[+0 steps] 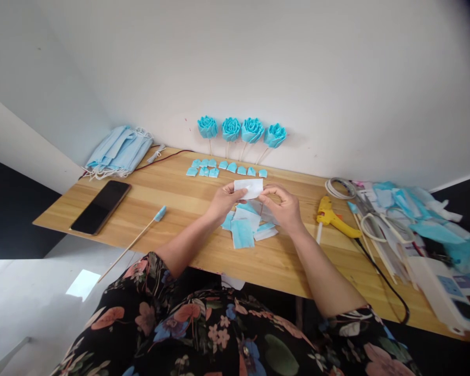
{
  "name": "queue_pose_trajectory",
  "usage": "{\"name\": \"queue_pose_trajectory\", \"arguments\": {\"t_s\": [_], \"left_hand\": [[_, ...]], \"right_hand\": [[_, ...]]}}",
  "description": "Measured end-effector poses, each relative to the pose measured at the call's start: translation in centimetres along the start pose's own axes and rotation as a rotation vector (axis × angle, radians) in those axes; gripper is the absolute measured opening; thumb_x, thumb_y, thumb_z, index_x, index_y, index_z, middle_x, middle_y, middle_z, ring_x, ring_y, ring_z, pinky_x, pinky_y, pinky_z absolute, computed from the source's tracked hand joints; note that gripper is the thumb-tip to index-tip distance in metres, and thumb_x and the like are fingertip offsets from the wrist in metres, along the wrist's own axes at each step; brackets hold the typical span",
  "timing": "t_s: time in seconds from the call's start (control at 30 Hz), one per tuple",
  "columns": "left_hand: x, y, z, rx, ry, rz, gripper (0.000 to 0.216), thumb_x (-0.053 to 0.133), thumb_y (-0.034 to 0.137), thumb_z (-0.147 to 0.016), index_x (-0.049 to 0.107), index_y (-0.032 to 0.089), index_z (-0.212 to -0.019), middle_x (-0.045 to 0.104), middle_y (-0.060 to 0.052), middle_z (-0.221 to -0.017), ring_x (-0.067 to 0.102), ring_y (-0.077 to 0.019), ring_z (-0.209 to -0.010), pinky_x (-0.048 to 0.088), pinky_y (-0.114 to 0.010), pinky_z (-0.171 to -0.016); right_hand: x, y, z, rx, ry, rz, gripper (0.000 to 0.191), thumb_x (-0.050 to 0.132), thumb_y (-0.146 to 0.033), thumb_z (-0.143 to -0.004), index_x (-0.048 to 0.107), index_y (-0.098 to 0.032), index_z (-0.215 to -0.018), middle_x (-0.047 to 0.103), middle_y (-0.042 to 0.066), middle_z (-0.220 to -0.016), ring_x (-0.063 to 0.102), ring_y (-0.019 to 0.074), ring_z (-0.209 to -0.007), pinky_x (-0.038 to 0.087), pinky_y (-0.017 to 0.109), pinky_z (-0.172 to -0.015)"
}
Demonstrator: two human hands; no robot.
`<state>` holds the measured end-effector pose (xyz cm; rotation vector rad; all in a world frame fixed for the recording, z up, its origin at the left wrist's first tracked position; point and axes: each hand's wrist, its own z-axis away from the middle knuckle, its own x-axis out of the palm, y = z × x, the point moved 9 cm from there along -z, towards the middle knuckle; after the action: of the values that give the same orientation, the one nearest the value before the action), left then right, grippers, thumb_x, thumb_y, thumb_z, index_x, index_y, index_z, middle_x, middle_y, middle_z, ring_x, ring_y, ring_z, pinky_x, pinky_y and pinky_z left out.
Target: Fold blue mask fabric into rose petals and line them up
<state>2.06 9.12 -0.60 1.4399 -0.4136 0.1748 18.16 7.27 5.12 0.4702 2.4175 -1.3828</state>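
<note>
Between both hands, a white rectangular piece of mask fabric (251, 187) is held up above the table. My left hand (226, 200) pinches its left end, thumb on the near face. At the lower right corner, the fingers of my right hand (281, 204) are closed on the same piece. Beneath the hands lies a loose pile of blue and white fabric pieces (243, 233). Beyond them, small folded blue petals (232, 167) sit in rows. Several blue fabric roses (253, 130) on sticks lean against the wall.
A stack of blue face masks (119, 149) and a phone (101, 207) lie at left, near a stick with a blue tip (160, 213). At right are a yellow glue gun (335, 219), scissors (373, 227), fabric scraps (426, 209) and a white power strip (441, 295).
</note>
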Motion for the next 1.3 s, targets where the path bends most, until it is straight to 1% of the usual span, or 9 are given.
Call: {"name": "queue_pose_trajectory", "arguments": {"t_s": [0.17, 0.4, 0.53, 0.7, 0.9, 1.07, 1.17, 1.23, 1.3], "left_hand": [[0.4, 0.2, 0.2, 0.006, -0.027, -0.001, 0.025, 0.073, 0.029, -0.076, 0.072, 0.013, -0.095, 0.076, -0.009, -0.093, 0.07, -0.0168, -0.078, 0.05, -0.029, -0.071], [1.0, 0.7, 0.4, 0.012, -0.066, -0.013, 0.041, 0.076, 0.043, -0.074, 0.069, 0.013, -0.102, 0.073, -0.01, -0.099, 0.067, -0.0167, -0.08, 0.05, -0.029, -0.071], [1.4, 1.2, 0.6, 0.054, -0.083, -0.1, 0.04, 0.079, 0.038, -0.069, 0.066, 0.014, -0.098, 0.07, -0.006, -0.09, 0.062, -0.0147, -0.079, 0.049, -0.027, -0.069], [1.2, 1.4, 0.7, 0.068, -0.046, -0.133, 0.037, 0.08, 0.028, -0.064, 0.065, 0.015, -0.096, 0.066, -0.001, -0.081, 0.055, -0.0111, -0.072, 0.045, -0.025, -0.064], [0.8, 1.6, 0.8, 0.069, -0.015, -0.138, 0.023, 0.074, 0.026, -0.068, 0.063, 0.016, -0.085, 0.063, 0.0, -0.072, 0.057, -0.0119, -0.07, 0.045, -0.026, -0.067], [0.6, 1.7, 0.7, 0.081, 0.011, -0.143, 0.018, 0.072, 0.023, -0.07, 0.062, 0.016, -0.083, 0.061, 0.001, -0.067, 0.056, -0.0108, -0.066, 0.045, -0.026, -0.067], [0.5, 1.7, 0.6, 0.09, 0.013, -0.129, 0.017, 0.072, 0.023, -0.07, 0.063, 0.015, -0.083, 0.06, 0.002, -0.065, 0.054, -0.0097, -0.063, 0.044, -0.025, -0.065], [0.5, 1.7, 0.6, 0.096, 0.008, -0.122, 0.017, 0.071, 0.023, -0.07, 0.062, 0.015, -0.083, 0.059, 0.003, -0.064, 0.053, -0.0093, -0.062, 0.043, -0.025, -0.064], [0.6, 1.7, 0.6, 0.097, 0.001, -0.126, 0.017, 0.071, 0.022, -0.07, 0.062, 0.015, -0.083, 0.06, 0.003, -0.063, 0.052, -0.009, -0.061, 0.042, -0.024, -0.062]], "right_hand": [[-0.3, 0.4, 0.1, 0.078, 0.031, 0.01, 0.013, 0.069, -0.035, -0.083, 0.068, -0.022, -0.081, 0.074, 0.001, -0.089, 0.068, 0.0192, -0.087, 0.051, 0.033, -0.084], [-0.5, 1.1, 0.1, 0.123, 0.058, 0.021, 0.015, 0.068, -0.036, -0.084, 0.068, -0.021, -0.081, 0.074, 0.001, -0.084, 0.068, 0.0182, -0.082, 0.05, 0.031, -0.08], [-0.6, 1.1, 0.0, 0.116, 0.071, 0.005, 0.014, 0.068, -0.034, -0.084, 0.068, -0.021, -0.08, 0.074, 0.001, -0.083, 0.068, 0.0179, -0.082, 0.051, 0.031, -0.081], [-0.5, 1.0, 0.0, 0.11, 0.076, 0.019, 0.014, 0.068, -0.035, -0.084, 0.068, -0.021, -0.079, 0.074, 0.0, -0.081, 0.068, 0.0176, -0.081, 0.052, 0.031, -0.081], [-0.3, 1.1, 0.1, 0.124, 0.056, 0.011, 0.016, 0.068, -0.037, -0.084, 0.068, -0.021, -0.08, 0.074, 0.001, -0.083, 0.068, 0.0183, -0.082, 0.052, 0.032, -0.081], [-0.1, 1.2, 0.1, 0.14, 0.039, -0.007, 0.017, 0.068, -0.038, -0.083, 0.068, -0.021, -0.08, 0.074, 0.002, -0.083, 0.068, 0.0184, -0.082, 0.052, 0.033, -0.081], [0.3, 1.9, 0.1, 0.193, -0.004, -0.116, 0.023, 0.069, -0.04, -0.083, 0.07, -0.022, -0.097, 0.075, 0.003, -0.095, 0.069, 0.019, -0.089, 0.053, 0.035, -0.087], [1.1, 2.3, 0.2, 0.238, -0.064, -0.249, 0.042, 0.072, -0.042, -0.081, 0.065, -0.024, -0.118, 0.075, 0.004, -0.103, 0.069, 0.0196, -0.094, 0.053, 0.036, -0.09], [1.9, 2.5, 0.3, 0.274, -0.125, -0.379, 0.06, 0.075, -0.044, -0.079, 0.056, -0.025, -0.133, 0.074, 0.005, -0.109, 0.069, 0.02, -0.096, 0.054, 0.036, -0.089]]}}
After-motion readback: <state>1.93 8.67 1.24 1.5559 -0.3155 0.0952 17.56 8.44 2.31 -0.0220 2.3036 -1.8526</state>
